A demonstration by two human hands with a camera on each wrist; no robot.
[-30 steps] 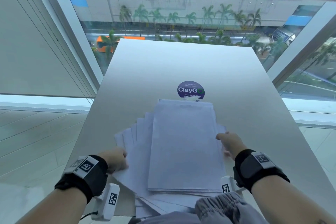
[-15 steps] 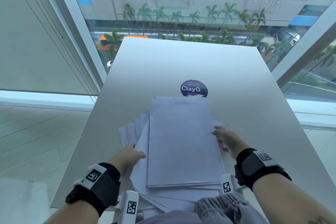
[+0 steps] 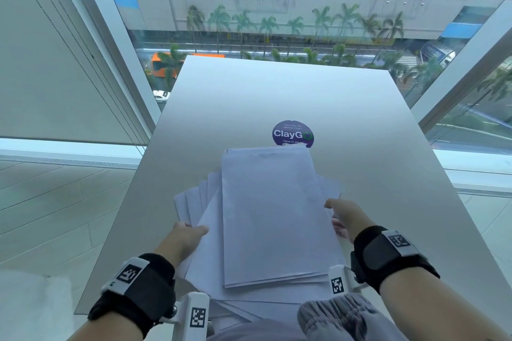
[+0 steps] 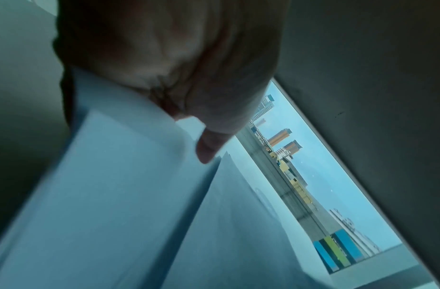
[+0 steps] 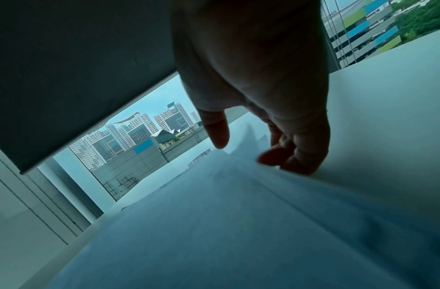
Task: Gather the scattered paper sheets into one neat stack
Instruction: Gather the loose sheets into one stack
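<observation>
A pile of white paper sheets (image 3: 271, 216) lies on the grey table (image 3: 277, 97), squared on top and fanned out at its left (image 3: 194, 202). A few sheets stick out over the table's near edge. My left hand (image 3: 194, 232) grips the left side of the pile, thumb on a raised sheet, fingers hidden beneath. In the left wrist view the paper (image 4: 130, 176) runs under the thumb of the left hand (image 4: 206, 150). My right hand (image 3: 335, 216) holds the pile's right edge. In the right wrist view the right hand (image 5: 248, 148) has its thumb over the paper (image 5: 214, 215) and its fingers curled at the edge.
A round purple ClayGo sticker (image 3: 292, 133) sits just beyond the pile, its near rim covered by the top sheets. Bare tabletop stretches beyond it toward the window. A grey trouser knee (image 3: 340, 318) is at the table's near edge. The floor drops away on the left.
My left hand has moved in from the pile's lower left to its left side and lifted a sheet edge under the thumb. The right hand has stayed at the right edge.
</observation>
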